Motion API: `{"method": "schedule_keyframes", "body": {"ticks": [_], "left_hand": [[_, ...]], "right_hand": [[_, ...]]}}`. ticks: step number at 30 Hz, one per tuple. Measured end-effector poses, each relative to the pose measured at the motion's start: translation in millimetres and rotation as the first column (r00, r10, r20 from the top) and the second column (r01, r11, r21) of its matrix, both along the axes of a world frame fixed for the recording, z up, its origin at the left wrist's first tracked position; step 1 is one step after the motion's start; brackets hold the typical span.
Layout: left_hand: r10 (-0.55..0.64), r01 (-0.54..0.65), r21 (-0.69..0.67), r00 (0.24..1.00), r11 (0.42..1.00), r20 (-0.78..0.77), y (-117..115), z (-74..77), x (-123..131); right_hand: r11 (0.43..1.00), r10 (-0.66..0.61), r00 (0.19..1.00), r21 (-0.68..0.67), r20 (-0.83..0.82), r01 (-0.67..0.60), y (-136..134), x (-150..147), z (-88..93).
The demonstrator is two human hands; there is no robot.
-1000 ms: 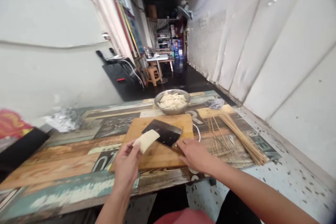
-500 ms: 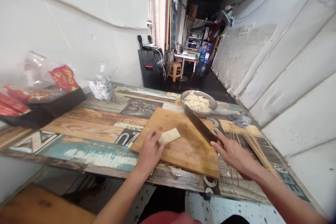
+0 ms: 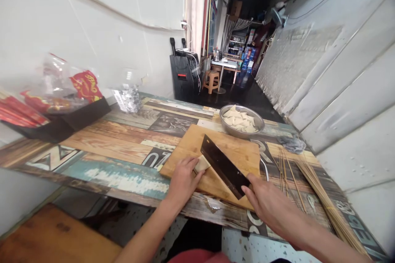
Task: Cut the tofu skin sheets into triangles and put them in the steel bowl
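On the wooden cutting board (image 3: 191,139) lies a pale, flat slab that looks like tofu (image 3: 202,164). My left hand (image 3: 184,181) is closed on its left end, thumb at the near side and fingers at the far side. A dark-bladed cleaver (image 3: 222,165) is gripped in my right hand (image 3: 264,194), its blade slanting across the board. The blade's lower edge is at the slab's right side; I cannot tell whether it touches. Behind the board stands a metal bowl (image 3: 261,125) of pale triangular pieces.
Bundled thin wooden skewers (image 3: 324,197) lie to the right, with several loose ones beside the board. A crumpled clear plastic bag (image 3: 291,144) is behind them. At the left stand a black tray (image 3: 82,123) of red packets and a shiny clear bag (image 3: 128,98).
My right hand has brought the cleaver left and nearer, from the board's right side to the slab. Less of the slab shows beside my left hand. The camera view has shifted slightly.
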State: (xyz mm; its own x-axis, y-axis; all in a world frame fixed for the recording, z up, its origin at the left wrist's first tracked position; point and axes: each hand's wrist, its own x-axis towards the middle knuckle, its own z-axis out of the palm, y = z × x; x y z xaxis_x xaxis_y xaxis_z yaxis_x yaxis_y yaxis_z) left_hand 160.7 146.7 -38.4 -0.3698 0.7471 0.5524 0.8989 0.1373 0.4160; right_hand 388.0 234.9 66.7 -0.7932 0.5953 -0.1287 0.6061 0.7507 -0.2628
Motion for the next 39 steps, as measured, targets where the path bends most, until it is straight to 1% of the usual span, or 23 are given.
{"method": "schedule_keyframes", "body": {"ticks": [4,6,8,10,12,14,16,19,21,24,25,26,28,31,34,39], "left_hand": [[-0.022,0.022,-0.009,1.000,1.000,-0.010,0.1,2.0,-0.3],[-0.027,0.027,-0.023,1.000,0.999,-0.010,0.0,3.0,0.2],[-0.030,0.030,-0.030,1.000,0.999,-0.005,-0.3,3.6,0.8],[-0.029,0.029,-0.026,1.000,0.999,0.000,-0.3,3.7,1.2],[-0.034,0.034,-0.030,0.999,0.999,0.000,0.2,3.9,0.8],[-0.052,0.051,-0.056,0.999,0.997,-0.005,1.1,5.5,-0.8],[-0.070,0.069,-0.108,0.997,0.992,-0.009,1.6,9.4,-3.2],[-0.098,0.097,-0.211,0.995,0.973,0.006,-0.3,19.3,-6.0],[-0.190,0.190,-0.260,0.981,0.947,0.027,-3.8,25.7,-5.1],[-0.408,0.401,-0.253,0.912,0.881,0.024,-9.5,29.2,2.5],[-0.453,0.441,-0.233,0.891,0.867,0.002,-11.0,28.0,6.5],[-0.472,0.456,-0.213,0.881,0.864,-0.029,-12.1,25.7,10.8],[-0.455,0.435,-0.169,0.884,0.885,-0.107,-13.5,18.7,19.6],[-0.399,0.388,-0.091,0.892,0.917,-0.213,-14.9,7.1,30.2],[-0.372,0.373,-0.044,0.897,0.927,-0.237,-15.9,-0.1,35.3],[-0.361,0.359,-0.057,0.893,0.932,-0.270,-15.5,-1.9,35.7]], "right_hand": [[1.000,0.010,1.000,-0.012,0.016,-0.009,0.2,-1.8,3.2],[0.999,0.020,1.000,-0.044,0.011,-0.019,-0.2,-2.9,9.0],[0.997,0.005,0.999,-0.081,0.037,-0.002,-0.8,-3.6,15.6],[0.995,-0.012,0.997,-0.096,0.078,0.019,-1.9,-4.1,21.3],[0.994,0.002,0.996,-0.108,0.088,0.007,-3.2,-6.1,24.5],[0.991,0.032,0.997,-0.130,0.069,-0.023,-4.1,-11.3,24.0],[0.991,0.045,0.997,-0.128,0.058,-0.037,-3.5,-19.8,19.4],[0.997,0.037,0.998,-0.069,0.041,-0.035,2.2,-31.0,7.1],[1.000,0.021,1.000,-0.017,-0.010,-0.021,7.4,-30.7,-0.5],[0.999,-0.028,0.996,0.028,-0.088,0.031,10.9,-15.3,-4.3],[0.998,-0.043,0.995,0.035,-0.091,0.046,9.9,-7.8,-3.1],[0.998,-0.050,0.995,0.033,-0.087,0.053,7.9,0.0,-0.9],[0.999,-0.045,0.996,-0.003,-0.071,0.044,1.7,14.2,4.6],[0.996,-0.026,0.998,-0.085,-0.060,0.020,-8.8,29.1,10.0],[0.994,-0.037,0.999,-0.102,-0.026,0.034,-14.5,37.3,8.6],[0.991,-0.049,0.998,-0.122,0.049,0.055,-13.1,42.2,2.0]]}}
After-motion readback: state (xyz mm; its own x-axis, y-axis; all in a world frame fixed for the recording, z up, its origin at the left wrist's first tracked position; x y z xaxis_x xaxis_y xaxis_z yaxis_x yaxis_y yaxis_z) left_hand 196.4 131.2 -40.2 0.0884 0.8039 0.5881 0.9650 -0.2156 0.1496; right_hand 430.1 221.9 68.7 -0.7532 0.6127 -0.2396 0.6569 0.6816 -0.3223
